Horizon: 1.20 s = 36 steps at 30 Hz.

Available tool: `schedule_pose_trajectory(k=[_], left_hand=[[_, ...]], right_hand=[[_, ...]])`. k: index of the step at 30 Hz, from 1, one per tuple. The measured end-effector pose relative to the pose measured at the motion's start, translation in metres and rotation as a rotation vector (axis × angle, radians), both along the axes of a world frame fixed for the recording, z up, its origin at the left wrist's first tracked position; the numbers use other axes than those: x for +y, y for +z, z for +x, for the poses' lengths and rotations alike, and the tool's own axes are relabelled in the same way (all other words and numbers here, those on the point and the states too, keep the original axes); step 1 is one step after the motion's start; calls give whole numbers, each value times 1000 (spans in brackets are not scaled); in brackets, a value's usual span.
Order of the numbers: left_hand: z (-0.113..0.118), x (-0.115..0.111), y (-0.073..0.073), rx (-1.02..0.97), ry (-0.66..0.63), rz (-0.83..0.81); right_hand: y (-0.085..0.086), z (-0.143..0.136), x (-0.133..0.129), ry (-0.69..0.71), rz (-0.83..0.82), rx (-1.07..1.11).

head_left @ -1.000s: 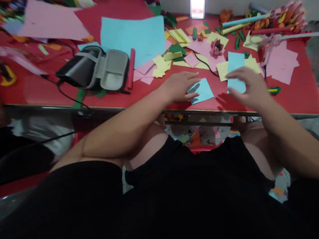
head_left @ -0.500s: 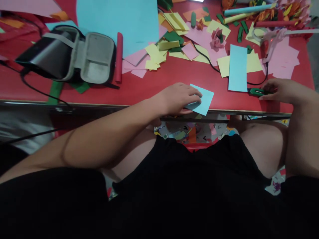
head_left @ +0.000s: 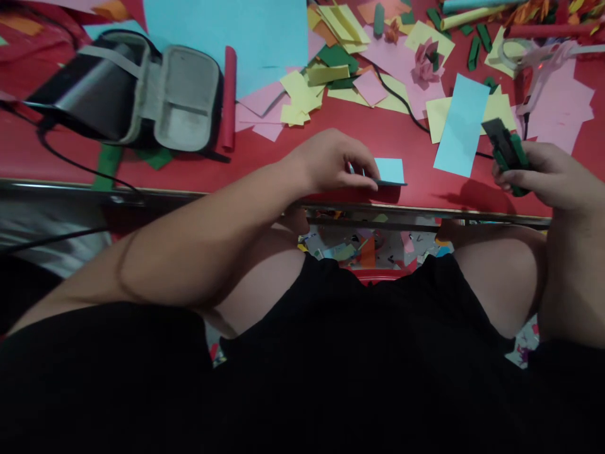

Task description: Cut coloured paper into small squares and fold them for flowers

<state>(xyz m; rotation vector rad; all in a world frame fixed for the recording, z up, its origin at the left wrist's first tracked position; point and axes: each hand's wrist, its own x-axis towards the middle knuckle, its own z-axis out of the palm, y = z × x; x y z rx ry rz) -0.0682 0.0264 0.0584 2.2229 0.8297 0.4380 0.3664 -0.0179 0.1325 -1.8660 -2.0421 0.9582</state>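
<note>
Near the table's front edge my left hand (head_left: 347,165) grips a small light-blue paper (head_left: 391,170) between thumb and fingers; the paper is folded or bent along its near side. At the right, my right hand (head_left: 536,173) is closed around a green and black cutter-like tool (head_left: 508,154), raised above the red table. Just left of that tool, a light-blue paper strip (head_left: 462,126) lies tilted over yellow paper (head_left: 438,116).
An open grey-lined case (head_left: 186,98) and a red paper roll (head_left: 229,101) lie at the left. Coloured scraps, a pink paper flower (head_left: 428,61) and a black cable (head_left: 401,99) are behind my hands. A glue gun (head_left: 536,82) lies at the right.
My right hand has lifted the green tool off the table. The blue strip has turned to a slant. My left hand now has the small paper pinched and bent, where it lay flat under the fingers.
</note>
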Motion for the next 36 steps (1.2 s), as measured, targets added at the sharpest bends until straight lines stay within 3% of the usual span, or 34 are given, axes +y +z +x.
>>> schedule_pose_trajectory(k=[4, 8, 11, 15, 19, 23, 25, 27, 31, 36], left_hand=[[5, 0, 11, -102, 237, -30], [14, 1, 7, -167, 344, -139], [23, 3, 0, -256, 381, -286], [27, 8, -3, -337, 420, -414], [12, 32, -2, -215, 444, -243], [-14, 57, 3, -35, 532, 174], [-22, 56, 7, 62, 534, 421], [-24, 46, 10, 169, 448, 538], [-17, 19, -5, 330, 247, 356], [-19, 2, -38, 323, 221, 234]], right_hand=[[-20, -53, 2, -49, -25, 311], [-47, -101, 1, -64, -59, 439], [-61, -117, 0, -16, -30, 465], [-67, -118, -1, 12, 30, 448], [-64, -118, -2, 45, -39, 437], [-64, -124, 0, 147, -152, 405], [-63, -126, 2, 130, -180, 416], [-62, -126, 1, 88, -206, 453], [-59, -125, -6, 12, -275, 560], [-56, -117, -4, 49, -330, 545]])
